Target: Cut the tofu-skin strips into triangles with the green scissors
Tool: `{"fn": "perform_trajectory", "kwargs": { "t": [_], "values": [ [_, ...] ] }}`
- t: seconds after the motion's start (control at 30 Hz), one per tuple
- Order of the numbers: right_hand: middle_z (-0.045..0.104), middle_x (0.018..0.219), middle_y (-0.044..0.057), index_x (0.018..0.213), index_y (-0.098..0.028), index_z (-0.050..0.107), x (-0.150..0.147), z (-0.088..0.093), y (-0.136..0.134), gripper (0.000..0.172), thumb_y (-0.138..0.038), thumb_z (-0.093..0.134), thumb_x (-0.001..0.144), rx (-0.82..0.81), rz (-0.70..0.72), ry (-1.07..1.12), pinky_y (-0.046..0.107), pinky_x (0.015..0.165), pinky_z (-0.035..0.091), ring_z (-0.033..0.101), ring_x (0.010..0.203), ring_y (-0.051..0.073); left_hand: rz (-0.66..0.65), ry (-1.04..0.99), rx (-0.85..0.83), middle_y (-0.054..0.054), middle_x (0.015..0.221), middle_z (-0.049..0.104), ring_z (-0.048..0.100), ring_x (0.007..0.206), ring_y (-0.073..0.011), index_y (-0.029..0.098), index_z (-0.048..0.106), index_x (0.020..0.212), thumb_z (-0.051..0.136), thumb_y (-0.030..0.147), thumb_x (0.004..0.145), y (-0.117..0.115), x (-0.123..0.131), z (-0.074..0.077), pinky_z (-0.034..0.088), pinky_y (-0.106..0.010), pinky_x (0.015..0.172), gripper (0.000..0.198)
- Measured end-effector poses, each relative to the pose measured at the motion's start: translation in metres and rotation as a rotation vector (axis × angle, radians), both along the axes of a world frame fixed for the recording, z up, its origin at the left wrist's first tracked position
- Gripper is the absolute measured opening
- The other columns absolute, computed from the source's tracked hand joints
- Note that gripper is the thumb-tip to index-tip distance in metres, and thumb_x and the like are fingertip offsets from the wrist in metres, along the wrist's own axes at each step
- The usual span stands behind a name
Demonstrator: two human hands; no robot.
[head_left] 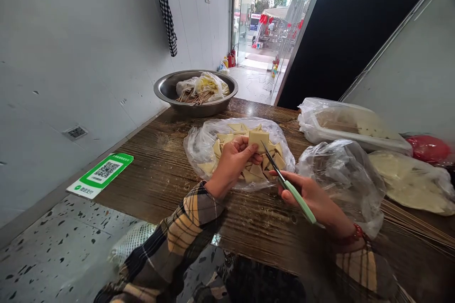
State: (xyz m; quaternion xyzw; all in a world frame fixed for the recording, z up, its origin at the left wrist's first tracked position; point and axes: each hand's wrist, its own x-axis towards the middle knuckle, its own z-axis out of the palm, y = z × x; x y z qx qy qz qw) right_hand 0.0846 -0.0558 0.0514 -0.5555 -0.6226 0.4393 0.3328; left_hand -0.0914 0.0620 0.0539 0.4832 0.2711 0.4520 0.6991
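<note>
My left hand [236, 158] pinches a square, pale yellow folded sheet [259, 139], which looks like tofu skin, between thumb and fingers. In my right hand [307, 194] is a pair of scissors [297, 199] with light green handles. Their dark blades point up and left, and the tips reach the lower right part of the sheet; whether they have cut into it I cannot tell. Below both hands lies a clear plastic bag [195, 144], spread out and holding many cut pale pieces [254, 173], several of them triangular.
A metal basin [167, 92] with bagged food and thin sticks stands at the table's far left. A green QR-code card [106, 170] lies at the left edge. To the right are a crumpled plastic bag [341, 175], a bagged tray [355, 123], bagged pale sheets [415, 180] and long thin sticks [419, 222].
</note>
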Motion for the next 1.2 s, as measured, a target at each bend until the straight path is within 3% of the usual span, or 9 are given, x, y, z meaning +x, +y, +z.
{"fn": "perform_trajectory", "kwargs": {
  "t": [0.43, 0.53, 0.77, 0.97, 1.2],
  "values": [
    [0.057, 0.064, 0.0, 0.12, -0.013, 0.069, 0.0027, -0.0059, 0.0011, 0.051, -0.048, 0.063, 0.083, 0.1, -0.075, -0.103, 0.026, 0.054, 0.043, 0.048, 0.056, 0.014, -0.012, 0.051, 0.024, -0.001, 0.061, 0.066, 0.062, 0.05, -0.0102, 0.013, 0.062, 0.084, 0.078, 0.04, 0.069, 0.0055, -0.0044, -0.0032, 0.049, -0.02, 0.051, 0.035],
    [0.059, 0.064, 0.0, 0.118, -0.013, 0.071, 0.0035, -0.0073, 0.0023, 0.048, -0.045, 0.064, 0.083, 0.142, -0.089, -0.162, 0.028, 0.06, 0.046, 0.053, 0.061, 0.016, -0.014, 0.062, 0.034, -0.001, 0.061, 0.066, 0.062, 0.051, -0.0105, 0.013, 0.062, 0.085, 0.077, 0.04, 0.07, 0.0067, -0.0056, -0.0038, 0.05, -0.02, 0.051, 0.035],
    [0.064, 0.065, 0.002, 0.121, -0.011, 0.07, 0.0054, -0.0092, 0.0027, 0.051, -0.043, 0.065, 0.081, 0.143, -0.113, -0.234, 0.03, 0.063, 0.049, 0.058, 0.065, 0.019, -0.034, 0.092, 0.07, 0.0, 0.063, 0.064, 0.06, 0.049, -0.01, 0.013, 0.062, 0.082, 0.07, 0.046, 0.075, 0.0088, -0.0077, -0.0039, 0.048, -0.02, 0.049, 0.035],
    [0.071, 0.079, 0.004, 0.12, -0.015, 0.07, 0.0047, -0.0088, 0.0021, 0.051, -0.044, 0.068, 0.078, 0.124, -0.143, -0.21, 0.031, 0.065, 0.051, 0.061, 0.068, 0.02, -0.074, 0.154, 0.151, 0.0, 0.06, 0.062, 0.056, 0.048, -0.0087, 0.013, 0.061, 0.076, 0.066, 0.046, 0.079, 0.0087, -0.0089, -0.0053, 0.045, -0.019, 0.048, 0.033],
    [0.067, 0.075, 0.004, 0.123, -0.012, 0.068, 0.0035, -0.0075, 0.0028, 0.055, -0.044, 0.066, 0.079, 0.095, -0.122, -0.18, 0.03, 0.065, 0.05, 0.061, 0.072, 0.021, -0.168, 0.242, 0.18, -0.002, 0.061, 0.064, 0.055, 0.047, -0.008, 0.014, 0.061, 0.071, 0.064, 0.046, 0.081, 0.0064, -0.0073, -0.0064, 0.043, -0.019, 0.048, 0.034]
  ]
}}
